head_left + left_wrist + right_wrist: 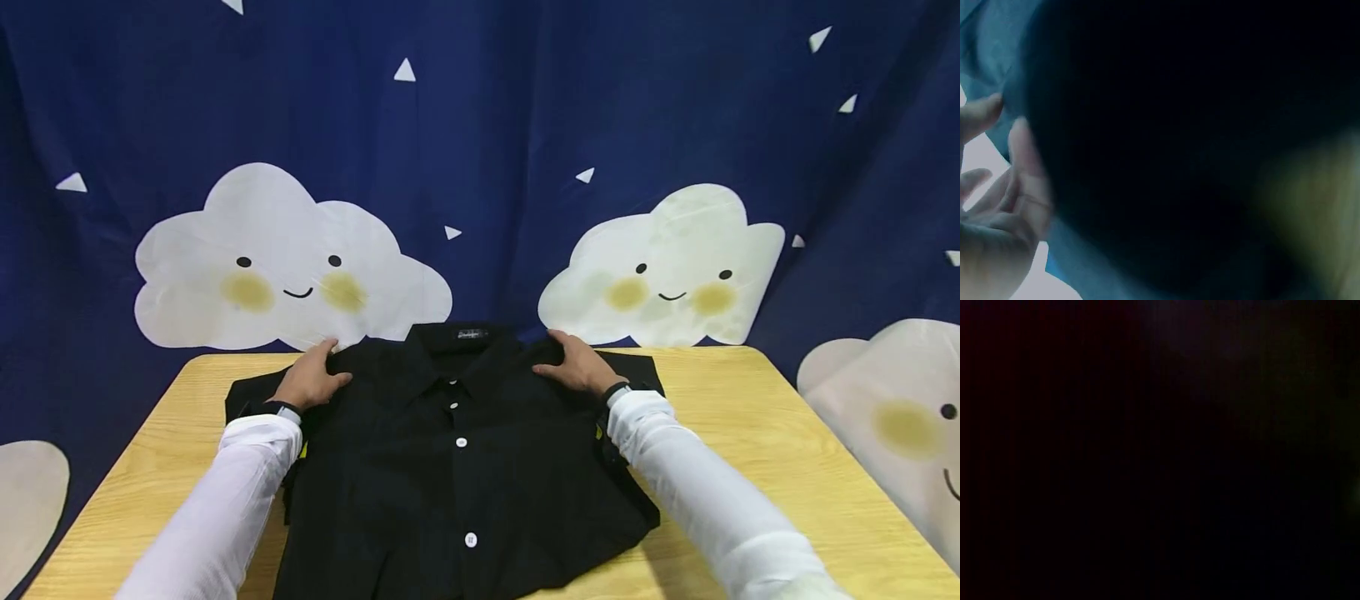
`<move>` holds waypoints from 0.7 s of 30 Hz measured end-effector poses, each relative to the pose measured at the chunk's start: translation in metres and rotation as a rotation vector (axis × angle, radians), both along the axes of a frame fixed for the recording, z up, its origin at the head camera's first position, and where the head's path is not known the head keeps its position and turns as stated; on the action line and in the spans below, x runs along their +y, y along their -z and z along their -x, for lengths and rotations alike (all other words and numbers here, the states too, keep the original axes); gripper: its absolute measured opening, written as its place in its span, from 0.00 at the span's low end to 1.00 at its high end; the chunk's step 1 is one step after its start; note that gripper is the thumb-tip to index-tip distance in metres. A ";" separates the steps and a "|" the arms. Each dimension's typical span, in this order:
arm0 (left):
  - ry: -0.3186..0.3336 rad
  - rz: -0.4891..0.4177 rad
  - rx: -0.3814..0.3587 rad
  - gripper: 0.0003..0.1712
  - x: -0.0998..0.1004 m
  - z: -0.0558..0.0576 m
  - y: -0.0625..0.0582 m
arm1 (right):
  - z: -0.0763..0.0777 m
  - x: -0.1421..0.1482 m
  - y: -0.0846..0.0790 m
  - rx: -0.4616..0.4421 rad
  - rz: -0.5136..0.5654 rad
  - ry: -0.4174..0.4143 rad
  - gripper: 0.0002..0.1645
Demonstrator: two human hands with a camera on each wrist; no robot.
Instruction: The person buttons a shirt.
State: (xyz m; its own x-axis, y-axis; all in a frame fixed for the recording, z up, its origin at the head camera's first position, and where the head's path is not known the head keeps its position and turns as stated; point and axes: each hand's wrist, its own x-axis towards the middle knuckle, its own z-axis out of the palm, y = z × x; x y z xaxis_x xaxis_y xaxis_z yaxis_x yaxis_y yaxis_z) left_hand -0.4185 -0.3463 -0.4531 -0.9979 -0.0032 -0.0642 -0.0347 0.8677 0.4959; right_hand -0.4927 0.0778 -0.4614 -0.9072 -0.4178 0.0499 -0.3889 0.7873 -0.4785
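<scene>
A black button-up shirt [405,467] faces me, its collar at the top and white buttons down the front. My left hand [309,379] grips it at the left shoulder, thumb over the front of the cloth. At the opposite shoulder my right hand [576,365] holds it the same way, fingers along the top edge. In the left wrist view, the left hand [1007,206] shows at the left side with dark cloth filling most of the picture. The right wrist view is almost wholly black, so that hand is hidden there.
Under the shirt is a light wooden table [720,417], with rounded far corners. Behind it hangs a dark blue curtain [495,108] printed with smiling white clouds and small triangles. The short sleeves spread out past both wrists.
</scene>
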 end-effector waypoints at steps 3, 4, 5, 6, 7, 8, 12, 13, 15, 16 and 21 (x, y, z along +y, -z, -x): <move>-0.001 -0.009 0.079 0.30 0.001 0.000 0.002 | 0.000 0.001 0.002 0.042 0.009 0.036 0.30; 0.001 -0.028 0.108 0.25 0.001 -0.002 0.002 | -0.001 0.001 0.001 0.043 0.023 0.042 0.24; -0.003 -0.050 0.131 0.21 0.000 -0.004 0.002 | -0.002 0.001 0.000 0.038 0.040 0.041 0.19; -0.007 -0.074 0.162 0.17 -0.001 -0.007 0.002 | -0.002 0.001 -0.002 0.030 0.057 0.038 0.15; -0.014 -0.089 0.197 0.13 -0.001 -0.010 -0.002 | -0.005 0.002 -0.006 0.026 0.076 0.036 0.12; -0.031 -0.095 0.232 0.11 -0.001 -0.014 -0.006 | -0.008 0.004 -0.011 0.012 0.095 0.033 0.10; -0.149 -0.069 0.367 0.12 -0.001 -0.026 -0.025 | -0.015 0.007 -0.035 -0.015 0.135 0.047 0.07; -0.175 -0.064 0.371 0.12 0.000 -0.028 -0.031 | -0.017 0.008 -0.041 -0.018 0.141 0.055 0.08; -0.209 -0.082 0.365 0.14 0.002 -0.030 -0.043 | -0.020 0.010 -0.052 -0.026 0.156 0.071 0.09; -0.215 -0.107 0.354 0.14 0.002 -0.030 -0.048 | -0.021 0.011 -0.057 -0.021 0.164 0.077 0.09; -0.191 -0.397 0.266 0.16 0.005 -0.033 -0.063 | -0.029 0.015 -0.071 0.010 0.213 0.104 0.10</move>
State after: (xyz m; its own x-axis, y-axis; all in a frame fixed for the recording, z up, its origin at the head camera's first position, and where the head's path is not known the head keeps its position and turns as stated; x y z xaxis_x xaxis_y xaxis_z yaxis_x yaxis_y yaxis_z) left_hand -0.3859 -0.3416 -0.3899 -0.9638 -0.2141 0.1589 -0.0019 0.6013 0.7990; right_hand -0.4639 0.0925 -0.3902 -0.9437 -0.3013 0.1362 -0.3166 0.7046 -0.6350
